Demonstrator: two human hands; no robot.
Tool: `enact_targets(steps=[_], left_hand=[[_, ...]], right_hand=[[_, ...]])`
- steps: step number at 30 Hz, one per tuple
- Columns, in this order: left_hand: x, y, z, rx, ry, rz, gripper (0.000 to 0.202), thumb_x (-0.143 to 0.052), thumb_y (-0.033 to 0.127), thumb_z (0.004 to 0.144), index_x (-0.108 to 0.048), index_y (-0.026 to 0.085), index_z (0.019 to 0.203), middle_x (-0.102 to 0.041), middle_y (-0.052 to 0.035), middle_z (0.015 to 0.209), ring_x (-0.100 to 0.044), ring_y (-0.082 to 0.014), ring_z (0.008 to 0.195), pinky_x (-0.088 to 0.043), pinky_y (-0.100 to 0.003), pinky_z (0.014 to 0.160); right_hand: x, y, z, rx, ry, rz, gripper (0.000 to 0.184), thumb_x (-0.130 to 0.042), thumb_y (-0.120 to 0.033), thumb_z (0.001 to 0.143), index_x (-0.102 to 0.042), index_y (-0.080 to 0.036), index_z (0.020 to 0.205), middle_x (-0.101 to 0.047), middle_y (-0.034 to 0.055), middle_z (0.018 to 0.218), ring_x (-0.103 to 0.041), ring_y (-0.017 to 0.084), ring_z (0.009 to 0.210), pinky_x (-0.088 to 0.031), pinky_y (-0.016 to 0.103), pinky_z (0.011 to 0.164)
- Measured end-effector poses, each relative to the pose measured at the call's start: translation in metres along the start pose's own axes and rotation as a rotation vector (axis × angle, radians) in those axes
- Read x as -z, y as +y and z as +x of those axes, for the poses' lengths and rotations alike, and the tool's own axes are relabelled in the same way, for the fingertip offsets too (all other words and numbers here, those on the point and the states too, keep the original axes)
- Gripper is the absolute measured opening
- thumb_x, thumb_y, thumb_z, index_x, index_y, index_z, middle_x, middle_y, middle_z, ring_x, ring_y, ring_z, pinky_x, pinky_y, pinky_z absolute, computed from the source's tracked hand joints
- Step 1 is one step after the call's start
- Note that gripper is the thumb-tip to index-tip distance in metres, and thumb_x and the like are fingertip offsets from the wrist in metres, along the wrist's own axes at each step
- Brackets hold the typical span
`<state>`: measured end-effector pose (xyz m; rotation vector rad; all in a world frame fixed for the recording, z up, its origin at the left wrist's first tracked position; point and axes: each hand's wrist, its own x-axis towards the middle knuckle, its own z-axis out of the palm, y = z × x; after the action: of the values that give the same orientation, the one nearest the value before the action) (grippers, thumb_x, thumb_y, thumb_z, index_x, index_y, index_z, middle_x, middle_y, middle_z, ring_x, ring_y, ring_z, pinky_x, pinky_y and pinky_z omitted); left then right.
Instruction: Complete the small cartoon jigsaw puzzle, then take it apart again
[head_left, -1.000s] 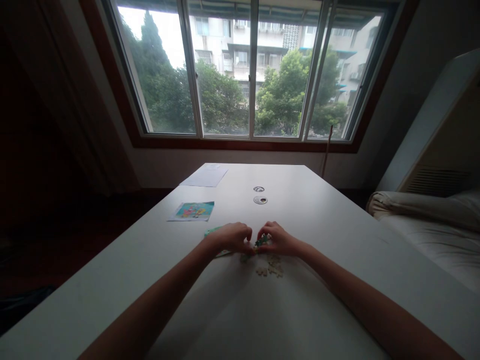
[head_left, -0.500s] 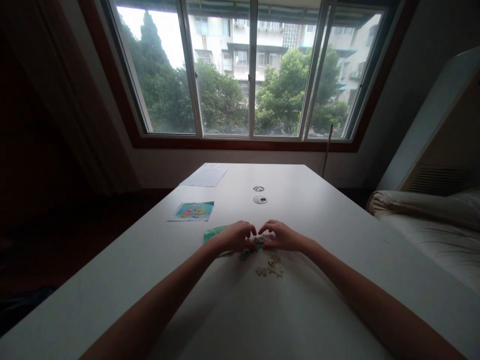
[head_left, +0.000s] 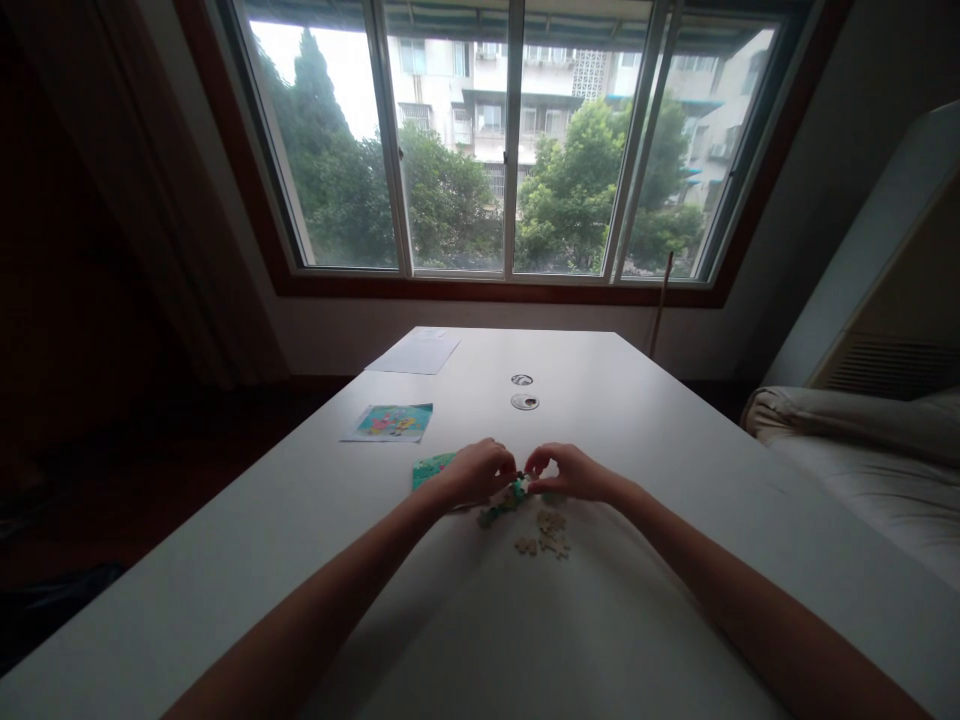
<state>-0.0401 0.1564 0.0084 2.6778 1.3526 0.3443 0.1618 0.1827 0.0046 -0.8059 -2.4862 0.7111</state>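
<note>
Both my hands meet over a small jigsaw on the white table (head_left: 660,420). My left hand (head_left: 476,470) is curled, its fingertips pinching a green puzzle piece (head_left: 516,487) at the edge of the assembled green puzzle part (head_left: 433,469). My right hand (head_left: 566,472) is curled too, with its fingertips pinched at that same piece from the right. Several loose pale puzzle pieces (head_left: 546,534) lie face down just in front of my right hand.
A colourful reference picture (head_left: 390,422) lies to the left beyond the puzzle, and a white sheet (head_left: 416,353) at the far left corner. Two round cable holes (head_left: 524,401) sit mid-table. A bed (head_left: 862,450) stands to the right, a window behind.
My hands have lifted slightly and drawn together around the green piece; the view has shifted a little to the left.
</note>
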Motion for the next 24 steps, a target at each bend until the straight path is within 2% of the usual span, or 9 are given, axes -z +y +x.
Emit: enact_targets(steps=[2, 7, 10, 13, 17, 20, 24], left_hand=[[0.000, -0.001, 0.001, 0.038, 0.020, 0.017, 0.024, -0.045, 0.031, 0.081, -0.064, 0.018, 0.079, -0.062, -0.0054, 0.077, -0.054, -0.0181, 0.076, -0.039, -0.025, 0.067], [0.001, -0.001, -0.001, 0.110, 0.048, 0.054, 0.024, -0.047, 0.032, 0.079, -0.060, 0.019, 0.094, -0.061, -0.0065, 0.088, -0.053, -0.0208, 0.084, -0.040, -0.027, 0.067], [0.006, 0.006, -0.005, 0.150, -0.020, 0.067, 0.028, -0.050, 0.043, 0.074, -0.061, 0.020, 0.085, -0.060, -0.0049, 0.085, -0.055, -0.0200, 0.078, -0.040, -0.026, 0.061], [0.012, 0.017, -0.009, 0.225, -0.112, 0.078, 0.041, -0.053, 0.054, 0.066, -0.061, 0.019, 0.085, -0.061, -0.0057, 0.085, -0.056, -0.0208, 0.076, -0.039, -0.025, 0.059], [0.013, 0.026, -0.009, 0.292, -0.162, 0.085, 0.043, -0.056, 0.054, 0.062, -0.062, 0.019, 0.086, -0.062, -0.0063, 0.087, -0.056, -0.0224, 0.080, -0.039, -0.025, 0.058], [0.010, 0.023, -0.008, 0.264, -0.166, 0.048, 0.040, -0.058, 0.051, 0.062, -0.061, 0.020, 0.087, -0.062, -0.0045, 0.086, -0.056, -0.0209, 0.080, -0.040, -0.024, 0.060], [0.004, 0.019, -0.006, 0.141, -0.151, -0.064, 0.028, -0.060, 0.036, 0.065, -0.062, 0.020, 0.088, -0.062, -0.0024, 0.082, -0.056, -0.0175, 0.078, -0.041, -0.022, 0.064]], right_hand=[[0.005, 0.002, 0.000, -0.005, 0.006, -0.040, 0.026, -0.063, -0.035, 0.069, -0.063, -0.016, 0.086, -0.061, 0.0040, 0.079, -0.054, 0.014, 0.071, -0.043, 0.025, 0.065], [0.010, 0.007, -0.002, 0.012, -0.059, -0.172, 0.030, -0.059, -0.036, 0.073, -0.062, -0.021, 0.099, -0.060, 0.0059, 0.087, -0.053, 0.017, 0.080, -0.042, 0.029, 0.072], [0.005, 0.005, -0.002, 0.048, -0.126, -0.209, 0.037, -0.060, -0.037, 0.072, -0.059, -0.024, 0.106, -0.057, 0.0074, 0.096, -0.051, 0.019, 0.089, -0.039, 0.031, 0.078], [-0.001, 0.000, -0.003, 0.057, -0.155, -0.263, 0.035, -0.060, -0.037, 0.072, -0.060, -0.024, 0.105, -0.055, 0.0081, 0.098, -0.049, 0.021, 0.092, -0.037, 0.033, 0.080], [-0.002, -0.004, -0.003, 0.045, -0.141, -0.298, 0.028, -0.060, -0.035, 0.072, -0.061, -0.022, 0.097, -0.055, 0.0077, 0.094, -0.048, 0.020, 0.089, -0.037, 0.033, 0.079], [-0.001, -0.004, -0.004, -0.003, -0.157, -0.286, 0.027, -0.063, -0.033, 0.069, -0.060, -0.020, 0.093, -0.053, 0.0077, 0.094, -0.046, 0.020, 0.088, -0.038, 0.032, 0.076], [-0.001, -0.002, -0.005, 0.009, -0.158, -0.216, 0.020, -0.062, -0.028, 0.069, -0.059, -0.019, 0.086, -0.053, 0.0056, 0.091, -0.046, 0.018, 0.088, -0.038, 0.030, 0.076]])
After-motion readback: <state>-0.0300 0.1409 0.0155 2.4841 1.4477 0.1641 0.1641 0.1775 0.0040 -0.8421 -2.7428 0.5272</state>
